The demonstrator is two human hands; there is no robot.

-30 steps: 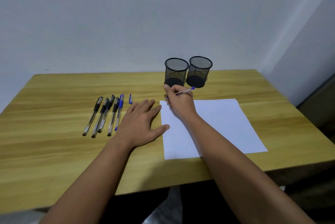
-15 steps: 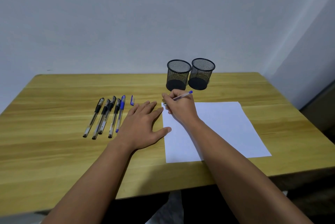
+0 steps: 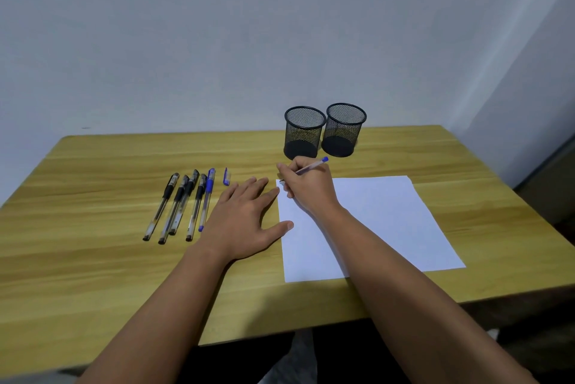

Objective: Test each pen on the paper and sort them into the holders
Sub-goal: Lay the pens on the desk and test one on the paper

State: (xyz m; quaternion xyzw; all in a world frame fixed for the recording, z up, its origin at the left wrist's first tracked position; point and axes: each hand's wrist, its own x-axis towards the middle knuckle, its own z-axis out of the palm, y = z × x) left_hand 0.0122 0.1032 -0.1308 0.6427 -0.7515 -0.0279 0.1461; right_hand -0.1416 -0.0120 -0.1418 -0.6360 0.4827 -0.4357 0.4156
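Observation:
My right hand [image 3: 308,187] grips a blue pen [image 3: 312,165] with its tip at the far left corner of the white paper [image 3: 382,221]. Flat on the table lies my left hand [image 3: 245,221], fingers apart, its thumb touching the paper's left edge. Several pens [image 3: 183,206], black ones and one blue, lie in a row to the left. A loose blue cap [image 3: 227,176] lies beside them. Two black mesh holders [image 3: 303,131] [image 3: 343,128] stand side by side behind the paper, both seemingly empty.
The wooden table [image 3: 93,259] meets a pale wall at the back. Its front edge runs just below my forearms, and its right edge is near the paper's right side.
The view has shifted slightly. My right hand has stayed at the paper's far left corner with the pen; the pen's angle changed a little. The left hand has not moved.

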